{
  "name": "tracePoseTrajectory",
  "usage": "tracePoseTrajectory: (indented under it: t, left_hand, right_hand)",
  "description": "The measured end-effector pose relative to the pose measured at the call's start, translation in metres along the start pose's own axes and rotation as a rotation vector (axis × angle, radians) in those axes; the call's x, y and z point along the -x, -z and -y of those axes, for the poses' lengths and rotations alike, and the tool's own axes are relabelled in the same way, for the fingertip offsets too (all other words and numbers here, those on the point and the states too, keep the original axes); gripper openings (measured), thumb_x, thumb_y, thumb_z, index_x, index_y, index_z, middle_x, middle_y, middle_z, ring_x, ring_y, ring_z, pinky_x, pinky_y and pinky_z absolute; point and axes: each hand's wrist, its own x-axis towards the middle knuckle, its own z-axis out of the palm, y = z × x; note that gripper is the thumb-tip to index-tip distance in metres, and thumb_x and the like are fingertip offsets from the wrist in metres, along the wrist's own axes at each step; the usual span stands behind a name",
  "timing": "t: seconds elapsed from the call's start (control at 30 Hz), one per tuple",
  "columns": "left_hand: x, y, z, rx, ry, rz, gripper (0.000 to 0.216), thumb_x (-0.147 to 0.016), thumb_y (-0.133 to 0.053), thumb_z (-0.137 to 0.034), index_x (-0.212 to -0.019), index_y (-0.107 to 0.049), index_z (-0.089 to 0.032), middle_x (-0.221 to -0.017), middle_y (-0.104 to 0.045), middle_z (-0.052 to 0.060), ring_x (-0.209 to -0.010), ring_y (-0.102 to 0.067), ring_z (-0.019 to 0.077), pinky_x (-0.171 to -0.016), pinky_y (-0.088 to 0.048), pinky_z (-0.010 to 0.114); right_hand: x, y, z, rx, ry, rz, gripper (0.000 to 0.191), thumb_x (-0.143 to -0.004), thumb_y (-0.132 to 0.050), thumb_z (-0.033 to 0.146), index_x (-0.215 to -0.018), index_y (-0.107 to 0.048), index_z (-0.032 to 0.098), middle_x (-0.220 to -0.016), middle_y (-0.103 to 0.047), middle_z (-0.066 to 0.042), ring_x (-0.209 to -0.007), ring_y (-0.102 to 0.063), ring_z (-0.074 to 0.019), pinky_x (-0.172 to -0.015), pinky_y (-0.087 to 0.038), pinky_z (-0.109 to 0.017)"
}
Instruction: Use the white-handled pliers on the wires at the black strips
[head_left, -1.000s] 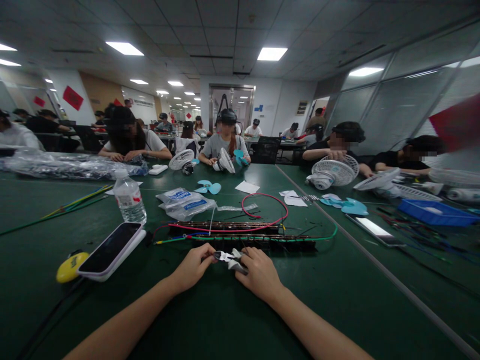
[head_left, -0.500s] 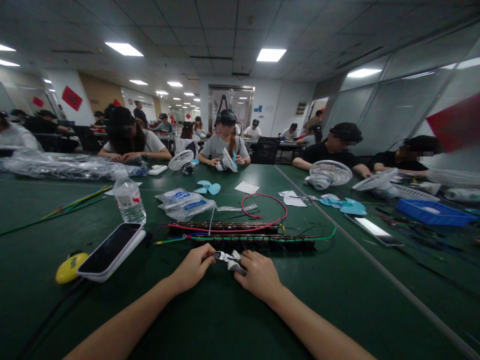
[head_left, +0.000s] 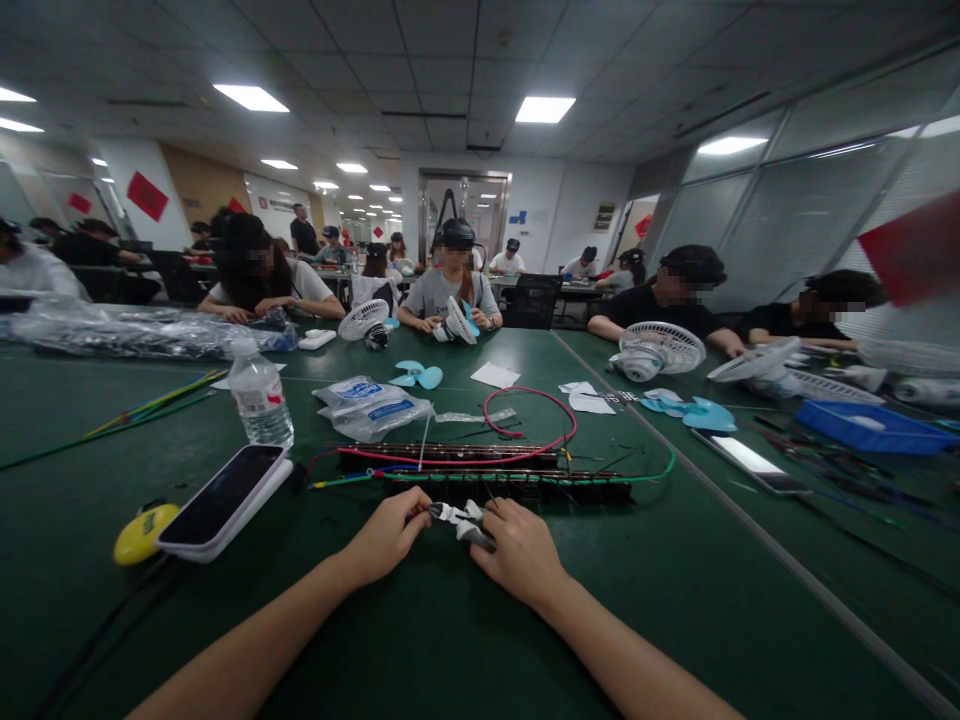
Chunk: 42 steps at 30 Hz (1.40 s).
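Note:
My right hand (head_left: 521, 545) is wrapped round the grey and white handles of a pair of pliers (head_left: 466, 522), whose jaws point left. At the jaw tip, my left hand (head_left: 391, 530) is closed in a pinch of thumb and forefinger; what lies between them is too small to make out. Just beyond both hands lie two long dark busbar-like strips (head_left: 517, 480) side by side. A green wire (head_left: 660, 470) runs along the nearer strip and curls at its right end. A red wire (head_left: 570, 420) follows the farther one and loops behind it.
To the left stand a water bottle (head_left: 260, 395), a phone (head_left: 225, 500) on a white block, and a yellow round object (head_left: 144, 533). Plastic bags (head_left: 371, 408) and a blue fan blade (head_left: 416, 375) lie beyond the strips. Another phone (head_left: 750, 462) and a blue tray (head_left: 870, 425) are right. Co-workers sit opposite.
Both hands and the pliers hold nearly the same position. The view has shifted very slightly. In the background a standing person has turned or moved a little.

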Motion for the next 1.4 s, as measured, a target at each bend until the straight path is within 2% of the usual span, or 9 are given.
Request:
tracePoseTrajectory:
  t: [0.23,0.6,1.23,1.4]
  left_hand:
    - [0.0004,0.0004,-0.0015,-0.001,-0.002,-0.003,0.013,-0.086,-0.045,-0.018,-0.086,-0.058,-0.017,-0.078,-0.063,0.003,-0.071,-0.058,0.0177,-0.067,-0.043,0.028]
    - [-0.0005,0.0007,-0.0011,-0.01,-0.006,0.003,0.012,-0.084,-0.047,-0.018,-0.086,-0.058,-0.017,-0.076,-0.062,0.003,-0.07,-0.057,0.0181,-0.066,-0.043,0.028]
    - [-0.001,-0.0004,0.0,-0.004,-0.01,-0.007,0.01,-0.085,-0.048,-0.017,-0.085,-0.058,-0.016,-0.075,-0.06,0.001,-0.069,-0.055,0.0167,-0.065,-0.041,0.026]
    - [-0.0006,-0.001,-0.0014,-0.017,-0.022,-0.017,0.011,-0.087,-0.048,-0.019,-0.085,-0.058,-0.017,-0.075,-0.059,0.001,-0.069,-0.054,0.0166,-0.065,-0.04,0.026]
  right_hand:
    - [-0.0012,0.0007,-0.0021,-0.048,0.029,-0.056,0.017,-0.073,-0.063,0.029,-0.085,-0.062,0.018,-0.107,-0.058,-0.009,-0.095,-0.05,-0.023,-0.082,-0.04,-0.035]
    - [-0.001,-0.0022,-0.0045,-0.076,0.055,-0.078,0.015,-0.074,-0.063,0.028,-0.085,-0.062,0.017,-0.109,-0.057,-0.01,-0.099,-0.049,-0.0246,-0.086,-0.039,-0.038]
    - [-0.0015,-0.0068,-0.0044,-0.017,0.02,-0.025,0.018,-0.076,-0.062,0.032,-0.087,-0.065,0.018,-0.104,-0.062,-0.007,-0.092,-0.054,-0.0218,-0.08,-0.041,-0.032]
    - [-0.0011,-0.0032,-0.0022,0.007,-0.035,0.004,0.018,-0.078,-0.058,0.035,-0.083,-0.066,0.02,-0.095,-0.064,-0.005,-0.085,-0.057,-0.0192,-0.071,-0.041,-0.027]
